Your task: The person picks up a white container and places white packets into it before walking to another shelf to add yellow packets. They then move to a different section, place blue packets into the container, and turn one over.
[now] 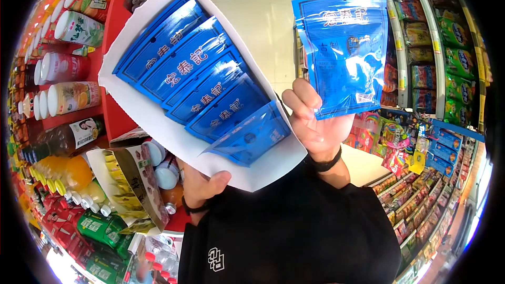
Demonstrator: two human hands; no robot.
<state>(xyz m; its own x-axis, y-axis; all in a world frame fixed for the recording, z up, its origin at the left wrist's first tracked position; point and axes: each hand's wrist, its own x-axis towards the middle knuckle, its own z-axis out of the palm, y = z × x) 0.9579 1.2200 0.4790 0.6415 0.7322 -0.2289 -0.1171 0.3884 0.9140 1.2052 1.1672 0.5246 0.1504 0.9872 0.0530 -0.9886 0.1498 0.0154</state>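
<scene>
My left hand (202, 185) is closed on the near edge of an open white cardboard box (281, 165), its thumb along the outside; most of the fingers are hidden beneath. Inside the tilted box, several blue snack packets (181, 68) with white lettering stand in an overlapping row. The nearest packet (251, 135) leans back and shows a partly clear face. To the right of the box, my right hand (310, 118) grips the lower left corner of a single blue snack packet (348, 55), which is upright and apart from the box. Light glares off its shiny front.
Red shelving (118, 110) on the left carries bottles and jars, with an open display carton (129, 189) of yellow packets close to my left wrist. Racks of bagged snacks (423, 52) line the right side. Pale floor (252, 16) lies beyond the box.
</scene>
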